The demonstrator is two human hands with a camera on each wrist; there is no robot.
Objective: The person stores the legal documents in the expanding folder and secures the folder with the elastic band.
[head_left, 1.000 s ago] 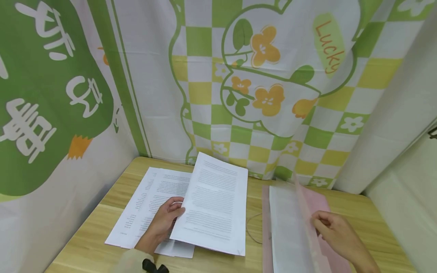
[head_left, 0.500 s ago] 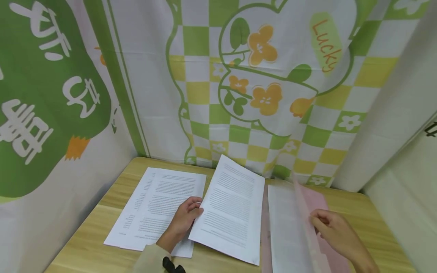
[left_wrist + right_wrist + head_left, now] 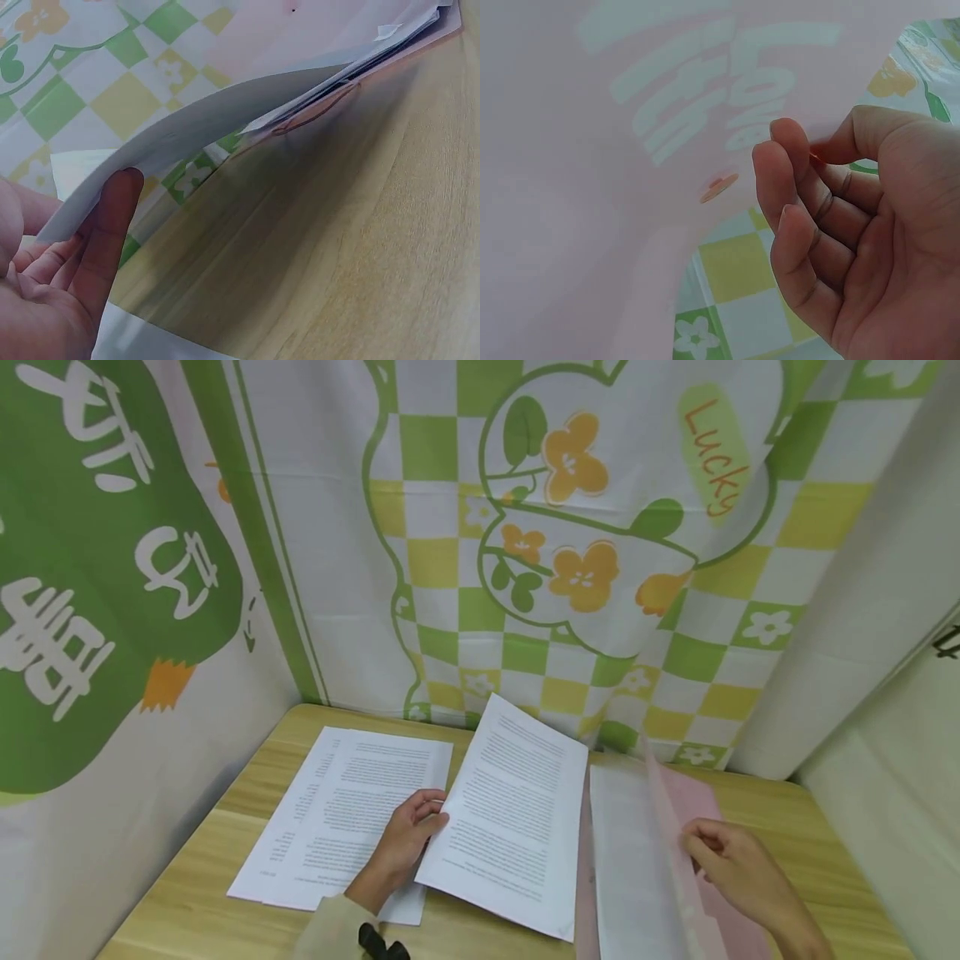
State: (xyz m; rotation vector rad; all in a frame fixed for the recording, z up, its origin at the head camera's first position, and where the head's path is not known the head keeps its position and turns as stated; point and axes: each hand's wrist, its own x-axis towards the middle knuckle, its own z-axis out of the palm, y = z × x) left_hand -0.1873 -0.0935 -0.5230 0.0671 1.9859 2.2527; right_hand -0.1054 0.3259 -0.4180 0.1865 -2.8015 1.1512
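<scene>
A printed white sheet [image 3: 510,818] is pinched at its left edge by my left hand [image 3: 408,835]. The sheet tilts up off the table and bends in the left wrist view, its right edge against the folder. At the right lies a pink folder [image 3: 693,789] with white papers [image 3: 626,868] inside. My right hand [image 3: 738,868] pinches the edge of its raised cover between thumb and fingers. In the right wrist view the cover carries pale lettering and a small round button [image 3: 720,187]. A thin string loop [image 3: 319,112] hangs at the folder's edge.
Overlapping printed sheets [image 3: 352,810] lie on the left of the wooden table [image 3: 255,785], partly under my left forearm. A green and white patterned curtain [image 3: 480,602] hangs along the table's back edge. White cloth walls [image 3: 885,793] stand at the sides.
My left hand has carried the printed sheet rightward to the folder, uncovering more of the sheets on the left. In the last half second it has barely moved. The right hand keeps holding the cover.
</scene>
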